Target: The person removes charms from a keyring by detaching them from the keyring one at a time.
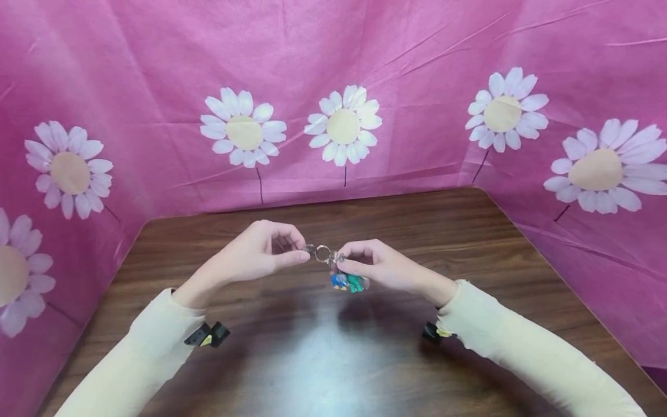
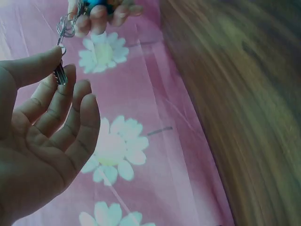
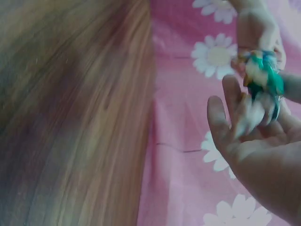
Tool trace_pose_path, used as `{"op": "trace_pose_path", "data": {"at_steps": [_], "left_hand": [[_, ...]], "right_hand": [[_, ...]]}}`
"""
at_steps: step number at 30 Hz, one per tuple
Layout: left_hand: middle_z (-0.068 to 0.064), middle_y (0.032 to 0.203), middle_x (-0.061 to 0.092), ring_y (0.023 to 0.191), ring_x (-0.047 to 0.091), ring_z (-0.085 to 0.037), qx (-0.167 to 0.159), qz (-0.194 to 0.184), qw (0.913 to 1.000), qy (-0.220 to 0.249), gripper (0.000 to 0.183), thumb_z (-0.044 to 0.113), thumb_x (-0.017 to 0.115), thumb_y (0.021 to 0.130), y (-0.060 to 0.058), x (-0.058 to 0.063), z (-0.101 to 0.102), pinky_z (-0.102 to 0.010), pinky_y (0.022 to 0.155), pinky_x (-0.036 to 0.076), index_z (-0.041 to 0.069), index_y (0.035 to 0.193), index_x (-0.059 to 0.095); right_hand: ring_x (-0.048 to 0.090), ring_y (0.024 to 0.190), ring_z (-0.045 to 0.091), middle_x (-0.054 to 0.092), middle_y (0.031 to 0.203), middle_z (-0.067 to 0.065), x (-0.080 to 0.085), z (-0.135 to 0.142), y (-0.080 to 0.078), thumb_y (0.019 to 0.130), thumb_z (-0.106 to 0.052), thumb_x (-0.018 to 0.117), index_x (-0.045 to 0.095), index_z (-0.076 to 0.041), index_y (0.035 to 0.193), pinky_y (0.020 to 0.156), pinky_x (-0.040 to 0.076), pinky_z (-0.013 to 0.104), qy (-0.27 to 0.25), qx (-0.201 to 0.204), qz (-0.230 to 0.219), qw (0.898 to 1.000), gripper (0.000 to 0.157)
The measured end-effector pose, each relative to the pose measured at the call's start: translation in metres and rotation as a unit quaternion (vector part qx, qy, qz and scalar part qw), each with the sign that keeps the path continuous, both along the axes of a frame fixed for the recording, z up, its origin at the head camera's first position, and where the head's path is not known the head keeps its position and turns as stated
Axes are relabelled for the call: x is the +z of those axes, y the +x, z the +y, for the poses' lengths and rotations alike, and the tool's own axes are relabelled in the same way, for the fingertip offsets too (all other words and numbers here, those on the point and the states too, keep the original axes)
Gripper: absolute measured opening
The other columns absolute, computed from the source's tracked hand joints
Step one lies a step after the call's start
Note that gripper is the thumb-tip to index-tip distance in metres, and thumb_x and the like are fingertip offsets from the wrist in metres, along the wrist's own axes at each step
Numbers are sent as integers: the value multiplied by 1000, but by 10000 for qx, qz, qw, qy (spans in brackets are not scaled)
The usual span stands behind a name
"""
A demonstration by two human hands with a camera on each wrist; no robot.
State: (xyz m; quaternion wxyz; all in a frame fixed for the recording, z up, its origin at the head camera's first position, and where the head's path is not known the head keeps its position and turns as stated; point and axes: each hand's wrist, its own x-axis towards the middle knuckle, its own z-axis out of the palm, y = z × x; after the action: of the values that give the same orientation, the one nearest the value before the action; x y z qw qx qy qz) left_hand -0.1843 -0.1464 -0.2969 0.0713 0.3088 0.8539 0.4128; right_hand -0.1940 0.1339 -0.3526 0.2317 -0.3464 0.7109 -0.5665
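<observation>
Both hands hold one keychain above the table. My left hand (image 1: 263, 249) pinches a small metal key (image 2: 60, 74) between thumb and index finger, its other fingers loosely bent. A round metal key ring (image 1: 322, 253) spans the gap between the hands. My right hand (image 1: 383, 263) pinches the chain end (image 1: 336, 258) beside the ring. Below its fingers dangle small figure charms, one blue (image 1: 339, 281) and one green (image 1: 355, 282). In the right wrist view the green charm (image 3: 268, 77) hangs in front of the fingers, blurred.
The brown wooden table (image 1: 250, 359) lies under both hands. A pink cloth (image 1: 292, 46) with large white daisies stands around its back and sides. Each sleeve cuff carries a small black device, one on the left wrist (image 1: 207, 335) and one on the right (image 1: 432, 333).
</observation>
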Motion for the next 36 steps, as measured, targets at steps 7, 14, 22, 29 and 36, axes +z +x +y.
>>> {"op": "trace_pose_path", "data": {"at_steps": [7, 14, 22, 29, 36], "left_hand": [[6, 75, 66, 58, 56, -9, -678, 281, 9972, 144, 23, 17, 76, 94, 23, -12, 7, -27, 51, 51, 23, 115, 73], [3, 88, 70, 76, 64, -12, -909, 43, 9945, 513, 15, 18, 71, 97, 29, -24, 14, -30, 58, 57, 18, 112, 72], [6, 91, 73, 86, 66, -14, -724, -48, 9935, 872, 6, 24, 72, 97, 33, -30, 18, -26, 59, 52, 23, 103, 74], [8, 90, 73, 85, 67, -13, -523, 334, 9902, 1250, 5, 19, 72, 97, 38, -28, 22, -29, 71, 54, 22, 99, 76], [3, 84, 72, 77, 66, -18, -319, 199, 9895, 1396, 5, 17, 71, 98, 38, -26, 20, -31, 67, 55, 19, 99, 75]], "right_hand": [[70, 94, 32, 72, 104, 23, 13, 9, 24, 104, -17, 60, 67, 3, 115, 71, 55, 31, -252, -82, -604, 9978, 24], [63, 80, 26, 72, 100, 19, 16, 8, 30, 104, -16, 60, 70, -3, 112, 62, 50, 25, -324, 29, -476, 9983, 19], [69, 95, 41, 72, 102, 21, 17, 7, 28, 103, -15, 61, 69, -1, 114, 70, 56, 30, -319, 56, -584, 9978, 19], [69, 88, 27, 72, 101, 21, 16, 3, 29, 104, -13, 60, 69, 0, 114, 69, 57, 29, -468, 189, -600, 9969, 19], [68, 80, 23, 73, 101, 16, 17, 5, 26, 101, -16, 65, 70, -6, 117, 60, 53, 28, -53, 139, -298, 9994, 19]]}}
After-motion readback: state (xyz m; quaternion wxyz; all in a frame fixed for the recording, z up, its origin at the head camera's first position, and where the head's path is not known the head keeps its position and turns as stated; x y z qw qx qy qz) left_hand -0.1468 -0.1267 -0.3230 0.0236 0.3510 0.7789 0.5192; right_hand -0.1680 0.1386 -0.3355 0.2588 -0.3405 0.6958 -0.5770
